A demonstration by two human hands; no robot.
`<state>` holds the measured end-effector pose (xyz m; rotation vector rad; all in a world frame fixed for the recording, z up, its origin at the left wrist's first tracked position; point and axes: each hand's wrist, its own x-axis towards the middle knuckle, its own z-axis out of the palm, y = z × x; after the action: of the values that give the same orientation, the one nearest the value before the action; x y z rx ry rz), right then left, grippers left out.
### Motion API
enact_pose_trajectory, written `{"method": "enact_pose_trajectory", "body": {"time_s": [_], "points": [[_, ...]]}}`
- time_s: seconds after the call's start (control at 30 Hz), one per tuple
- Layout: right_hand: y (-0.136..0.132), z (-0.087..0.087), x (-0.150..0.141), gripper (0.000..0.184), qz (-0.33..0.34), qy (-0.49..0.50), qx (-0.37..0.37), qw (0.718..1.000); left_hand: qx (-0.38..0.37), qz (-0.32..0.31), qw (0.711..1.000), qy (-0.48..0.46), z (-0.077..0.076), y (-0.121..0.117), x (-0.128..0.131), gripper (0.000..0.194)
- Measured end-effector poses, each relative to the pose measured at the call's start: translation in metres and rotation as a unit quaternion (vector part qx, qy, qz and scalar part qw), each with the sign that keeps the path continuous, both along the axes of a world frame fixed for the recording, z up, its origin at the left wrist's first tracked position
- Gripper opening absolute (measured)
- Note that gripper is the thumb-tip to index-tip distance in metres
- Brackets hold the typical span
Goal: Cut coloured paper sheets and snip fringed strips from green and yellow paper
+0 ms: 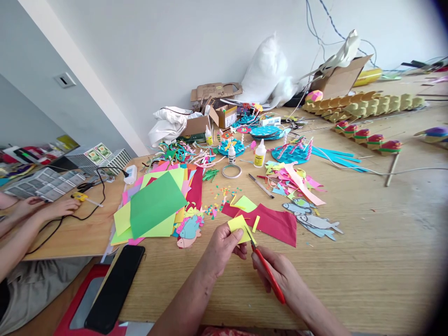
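Observation:
Between the thumb and fingers of my left hand is a small piece of yellow paper. My right hand grips red-handled scissors, whose blades meet the yellow paper near its right edge. Just beyond lies a dark red sheet of paper, with a yellow strip and a light green scrap on it. Grey and blue paper fish rest to the right. More cut fish in blue, pink and yellow lie left of my hands.
Coloured sheets are stacked at the left, near a black phone at the table edge. Glue bottles, a tape ring, a pen and paper scraps lie farther back. Another person's hands are at far left.

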<state>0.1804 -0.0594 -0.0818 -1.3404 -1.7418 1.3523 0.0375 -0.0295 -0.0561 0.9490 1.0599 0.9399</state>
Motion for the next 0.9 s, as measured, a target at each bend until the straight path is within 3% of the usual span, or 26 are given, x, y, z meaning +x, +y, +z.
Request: {"method": "enact_pose_trajectory", "body": {"time_s": [0.27, 0.5, 0.73, 0.9], "points": [[-0.0016, 0.0013, -0.0015, 0.038, -0.012, -0.001, 0.003, 1.0, -0.019, 0.001, 1.0, -0.02, -0.0023, -0.001, -0.0008, 0.03], [0.0007, -0.0041, -0.0018, 0.041, -0.012, -0.033, 0.065, 0.997, -0.028, 0.001, 0.999, -0.032, -0.0057, -0.0009, -0.004, 0.032], [-0.0011, -0.0035, -0.0032, 0.042, -0.015, -0.036, 0.022, 0.999, 0.006, 0.027, 1.0, 0.012, -0.0046, 0.0033, -0.0077, 0.035], [-0.0022, -0.0032, -0.0028, 0.038, -0.001, 0.0, -0.013, 1.0, 0.018, 0.005, 1.0, 0.006, -0.0059, 0.0028, -0.0052, 0.032]]}}
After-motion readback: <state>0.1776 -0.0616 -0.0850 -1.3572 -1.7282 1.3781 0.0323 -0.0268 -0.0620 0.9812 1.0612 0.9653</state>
